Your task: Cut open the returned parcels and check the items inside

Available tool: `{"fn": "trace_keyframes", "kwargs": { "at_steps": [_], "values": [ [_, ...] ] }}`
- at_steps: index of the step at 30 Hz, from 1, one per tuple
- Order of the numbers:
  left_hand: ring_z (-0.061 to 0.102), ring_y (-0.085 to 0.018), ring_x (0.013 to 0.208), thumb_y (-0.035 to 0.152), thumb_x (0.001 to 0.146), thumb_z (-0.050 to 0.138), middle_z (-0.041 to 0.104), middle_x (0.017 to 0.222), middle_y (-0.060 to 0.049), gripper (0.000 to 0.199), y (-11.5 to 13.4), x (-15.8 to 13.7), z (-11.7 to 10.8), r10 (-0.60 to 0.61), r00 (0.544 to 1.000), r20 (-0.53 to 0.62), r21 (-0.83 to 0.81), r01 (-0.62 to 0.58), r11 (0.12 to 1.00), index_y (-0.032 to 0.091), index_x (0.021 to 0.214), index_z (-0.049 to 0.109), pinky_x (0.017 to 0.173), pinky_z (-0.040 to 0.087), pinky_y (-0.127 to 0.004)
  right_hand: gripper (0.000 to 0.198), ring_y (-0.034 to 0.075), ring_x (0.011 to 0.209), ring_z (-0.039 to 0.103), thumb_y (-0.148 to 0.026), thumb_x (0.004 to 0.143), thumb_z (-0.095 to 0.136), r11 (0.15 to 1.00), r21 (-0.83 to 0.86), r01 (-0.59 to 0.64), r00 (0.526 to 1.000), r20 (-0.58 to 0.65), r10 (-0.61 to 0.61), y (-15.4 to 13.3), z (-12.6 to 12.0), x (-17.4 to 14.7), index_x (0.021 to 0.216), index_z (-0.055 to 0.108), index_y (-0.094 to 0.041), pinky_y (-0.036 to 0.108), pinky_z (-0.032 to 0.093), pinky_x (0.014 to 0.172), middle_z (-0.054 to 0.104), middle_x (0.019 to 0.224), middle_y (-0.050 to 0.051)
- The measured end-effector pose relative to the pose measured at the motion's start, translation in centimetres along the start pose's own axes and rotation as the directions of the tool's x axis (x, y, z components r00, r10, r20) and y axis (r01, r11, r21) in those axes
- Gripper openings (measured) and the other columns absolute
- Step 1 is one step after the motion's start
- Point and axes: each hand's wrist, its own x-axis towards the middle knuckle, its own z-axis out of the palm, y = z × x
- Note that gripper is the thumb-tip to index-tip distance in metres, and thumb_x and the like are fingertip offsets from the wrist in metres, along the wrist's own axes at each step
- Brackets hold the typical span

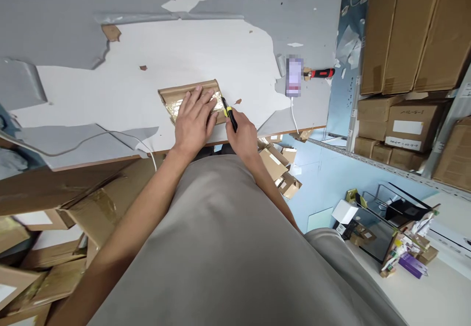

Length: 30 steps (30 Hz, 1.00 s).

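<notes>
A flat piece of brown cardboard (169,94) with shiny clear tape across it lies near the front edge of the worktable. Pressing on it is my left hand (194,117), fingers stretched out and lying flat. My right hand (242,133) is wrapped round a black and yellow utility knife (230,115). The knife's tip end points away from me, beside the right edge of the cardboard. Whether the blade touches the cardboard I cannot tell.
The worktable (221,41) has a torn grey covering over white. A phone (294,75) with a white cable and a red-black handled tool (322,73) lie at the right. Open cartons (106,203) stand below left; boxes (405,124) fill shelves at right.
</notes>
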Motion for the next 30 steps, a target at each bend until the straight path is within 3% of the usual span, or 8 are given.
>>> {"fn": "trace_keyframes", "kwargs": {
  "at_steps": [7,14,20,24,30],
  "values": [
    [0.041,-0.036,0.182,0.075,0.113,0.062,0.068,0.174,-0.01,0.059,0.9,0.1,0.3,-0.06,0.998,0.007,-0.076,0.06,0.995,0.032,0.151,0.073,0.155,0.017,-0.065,0.054,0.04,0.135,0.08,-0.038,0.128,0.037,0.985,-0.168,-0.042,0.998,0.039,0.049,-1.8,0.4,1.4,0.177,0.049,-0.019,0.054,0.065,0.117,0.075,0.142,0.021],
    [0.039,-0.032,0.183,0.072,0.12,0.043,0.067,0.176,-0.007,0.061,0.7,-0.2,1.4,-0.025,1.0,-0.005,-0.035,0.025,0.999,0.027,0.143,0.077,0.155,0.017,-0.063,0.039,0.043,0.128,0.082,-0.028,0.126,0.042,0.953,-0.258,-0.156,0.981,0.074,0.181,-4.1,-0.4,2.4,0.157,0.061,-0.013,0.061,0.065,0.114,0.079,0.131,0.024],
    [0.039,-0.034,0.183,0.06,0.119,0.052,0.066,0.178,-0.007,0.045,0.9,-0.6,1.9,-0.028,0.999,0.036,-0.056,0.03,0.998,0.036,0.148,0.075,0.155,0.017,-0.068,0.034,0.043,0.123,0.083,-0.03,0.126,0.044,0.956,-0.224,-0.192,0.975,0.064,0.211,-2.3,-0.4,0.6,0.149,0.065,-0.016,0.061,0.066,0.108,0.083,0.121,0.025],
    [0.037,-0.033,0.184,0.063,0.119,0.052,0.065,0.179,-0.008,0.047,0.9,-0.7,2.2,-0.031,0.999,0.011,-0.066,0.032,0.997,0.034,0.146,0.076,0.156,0.015,-0.066,0.027,0.039,0.122,0.084,-0.023,0.123,0.051,0.959,-0.243,-0.146,0.987,0.036,0.159,-2.3,-0.4,0.6,0.141,0.07,-0.018,0.055,0.068,0.107,0.084,0.117,0.02],
    [0.025,-0.029,0.188,0.066,0.123,0.036,0.06,0.184,-0.008,0.061,1.0,-1.0,2.4,-0.018,0.999,0.048,0.008,0.018,1.0,0.024,0.143,0.076,0.156,0.014,-0.064,0.032,0.039,0.121,0.085,-0.009,0.117,0.049,0.898,-0.388,-0.205,0.957,0.11,0.267,-4.2,-2.0,-0.5,0.135,0.075,-0.016,0.052,0.069,0.103,0.085,0.122,0.022]
  ]
}}
